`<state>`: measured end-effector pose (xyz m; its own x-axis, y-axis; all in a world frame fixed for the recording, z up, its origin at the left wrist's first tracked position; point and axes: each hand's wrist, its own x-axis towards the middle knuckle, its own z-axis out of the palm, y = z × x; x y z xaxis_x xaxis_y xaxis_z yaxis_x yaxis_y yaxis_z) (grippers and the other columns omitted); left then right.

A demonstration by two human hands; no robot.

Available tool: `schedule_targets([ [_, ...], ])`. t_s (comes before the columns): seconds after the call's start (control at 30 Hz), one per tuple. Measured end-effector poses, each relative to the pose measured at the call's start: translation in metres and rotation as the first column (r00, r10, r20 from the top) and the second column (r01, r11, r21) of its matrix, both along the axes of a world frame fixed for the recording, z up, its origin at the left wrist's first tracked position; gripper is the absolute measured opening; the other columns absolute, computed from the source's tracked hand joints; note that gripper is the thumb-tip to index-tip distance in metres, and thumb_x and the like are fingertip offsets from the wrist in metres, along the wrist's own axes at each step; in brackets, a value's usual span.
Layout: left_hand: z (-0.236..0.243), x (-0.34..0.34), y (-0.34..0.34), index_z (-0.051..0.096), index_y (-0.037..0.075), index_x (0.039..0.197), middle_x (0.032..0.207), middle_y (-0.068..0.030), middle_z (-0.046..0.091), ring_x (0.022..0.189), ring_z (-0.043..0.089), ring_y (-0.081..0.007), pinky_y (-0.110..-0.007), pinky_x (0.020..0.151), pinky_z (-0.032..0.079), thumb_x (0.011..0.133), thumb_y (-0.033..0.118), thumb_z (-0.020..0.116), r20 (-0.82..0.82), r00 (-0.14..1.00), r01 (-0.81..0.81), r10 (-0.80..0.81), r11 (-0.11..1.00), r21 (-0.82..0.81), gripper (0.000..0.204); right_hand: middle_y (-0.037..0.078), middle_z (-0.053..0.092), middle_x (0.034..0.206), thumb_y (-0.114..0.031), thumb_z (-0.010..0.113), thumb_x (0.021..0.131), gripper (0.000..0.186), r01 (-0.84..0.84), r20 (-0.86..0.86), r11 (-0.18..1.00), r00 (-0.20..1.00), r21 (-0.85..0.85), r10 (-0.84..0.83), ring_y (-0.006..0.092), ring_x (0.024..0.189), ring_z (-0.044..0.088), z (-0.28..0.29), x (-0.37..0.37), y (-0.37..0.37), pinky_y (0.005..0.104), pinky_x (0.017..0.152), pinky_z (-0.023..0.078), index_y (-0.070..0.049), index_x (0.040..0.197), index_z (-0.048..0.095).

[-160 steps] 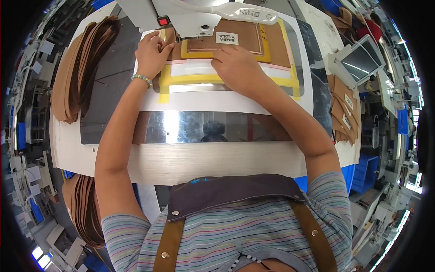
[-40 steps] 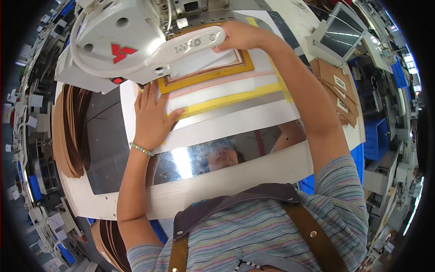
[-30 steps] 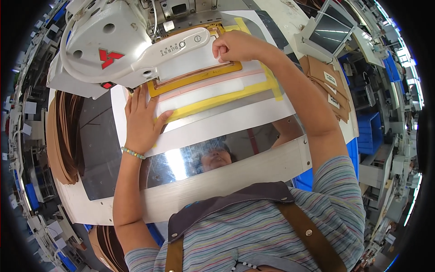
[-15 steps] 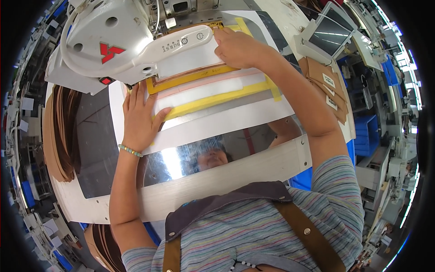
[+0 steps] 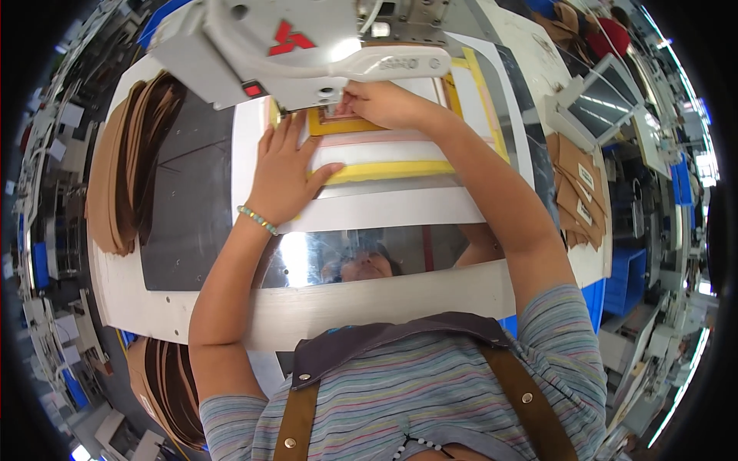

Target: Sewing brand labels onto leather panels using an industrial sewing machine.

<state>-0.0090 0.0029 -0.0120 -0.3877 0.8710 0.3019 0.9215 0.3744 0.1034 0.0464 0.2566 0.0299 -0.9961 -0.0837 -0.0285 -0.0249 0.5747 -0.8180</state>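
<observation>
My left hand lies flat on a white sheet, its thumb apart and its fingertips beside the left end of a yellow-edged frame. Above it, my right hand is over the left part of this frame, under the sewing machine's lamp arm. Its fingers are bent and close together; what they pinch or press, if anything, cannot be made out. Strips of yellow tape run along the sheet. The white sewing machine head covers the far edge of the frame.
Stacked brown curved pieces lie at the left on a dark plate. Brown flat pieces with white labels and a tilted screen are at the right. A shiny metal plate lies nearer me; a blue bin stands off the table.
My right hand has moved from the frame's far right corner to its left part, closer to my left hand. The left hand stays flat at the frame's left end. The view has shifted.
</observation>
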Motion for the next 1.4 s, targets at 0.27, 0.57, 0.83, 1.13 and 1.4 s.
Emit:
schedule_targets([
  [0.27, 0.039, -0.055, -0.053, 0.063, 0.001, 0.141, 0.149, -0.0243, 0.059, 0.145, 0.049, -0.0427, -0.053, 0.119, 0.039, 0.102, 0.047, 0.064, -0.073, 0.993, -0.091, 0.092, 0.996, 0.019, 0.06, 0.009, 0.071, 0.112, -0.003, 0.049, 0.097, 0.03, 0.364, -0.352, 0.924, 0.885, 0.116, -0.304, 0.0163, 0.106, 0.064, 0.01, 0.087, 0.038, 0.0319, 0.097, 0.049, -0.001, 0.119, 0.069],
  [0.57, 0.074, -0.273, -0.258, 0.078, 0.003, 0.108, 0.115, -0.0244, 0.074, 0.107, 0.069, -0.0445, -0.053, 0.096, 0.055, 0.098, 0.017, 0.061, -0.279, 0.616, -0.759, 0.736, 0.65, 0.038, 0.025, 0.008, 0.07, 0.118, 0.003, 0.055, 0.1, 0.018, 0.539, -0.464, 0.84, 0.728, -0.068, -0.505, 0.0192, 0.111, 0.066, -0.028, 0.11, 0.083, 0.0308, 0.094, 0.051, -0.001, 0.109, 0.07],
  [0.83, 0.069, -0.295, -0.249, 0.081, 0.003, 0.102, 0.103, -0.0245, 0.077, 0.104, 0.073, -0.0418, -0.05, 0.095, 0.056, 0.095, 0.021, 0.063, -0.196, 0.639, -0.765, 0.744, 0.642, -0.057, 0.027, 0.007, 0.071, 0.119, 0.002, 0.056, 0.101, 0.014, 0.575, -0.483, 0.817, 0.726, 0.034, -0.49, 0.0196, 0.11, 0.067, -0.029, 0.122, 0.079, 0.0308, 0.092, 0.052, -0.002, 0.106, 0.07],
  [1.13, 0.079, -0.206, -0.22, 0.084, 0.008, 0.107, 0.1, -0.0124, 0.081, 0.093, 0.077, -0.0335, -0.038, 0.086, 0.06, 0.096, 0.025, 0.076, 0.108, 0.704, -0.57, 0.702, 0.468, 0.675, 0.022, 0.009, 0.072, 0.116, 0.003, 0.057, 0.101, 0.014, 0.595, -0.552, 0.799, 0.697, 0.091, -0.457, 0.0226, 0.109, 0.069, -0.021, 0.12, 0.069, 0.0331, 0.094, 0.053, -0.001, 0.105, 0.07],
  [1.4, 0.04, -0.023, -0.166, 0.078, 0.005, 0.108, 0.12, -0.0085, 0.075, 0.107, 0.071, -0.0277, -0.039, 0.088, 0.06, 0.085, 0.005, 0.074, -0.216, 0.976, 0.024, -0.013, 0.998, 0.051, 0.024, 0.012, 0.072, 0.117, -0.001, 0.068, 0.093, 0.019, 0.132, -0.519, 0.914, 0.85, 0.383, 0.095, 0.0317, 0.109, 0.069, 0.027, 0.101, -0.013, 0.0419, 0.094, 0.055, -0.004, 0.111, 0.072],
])
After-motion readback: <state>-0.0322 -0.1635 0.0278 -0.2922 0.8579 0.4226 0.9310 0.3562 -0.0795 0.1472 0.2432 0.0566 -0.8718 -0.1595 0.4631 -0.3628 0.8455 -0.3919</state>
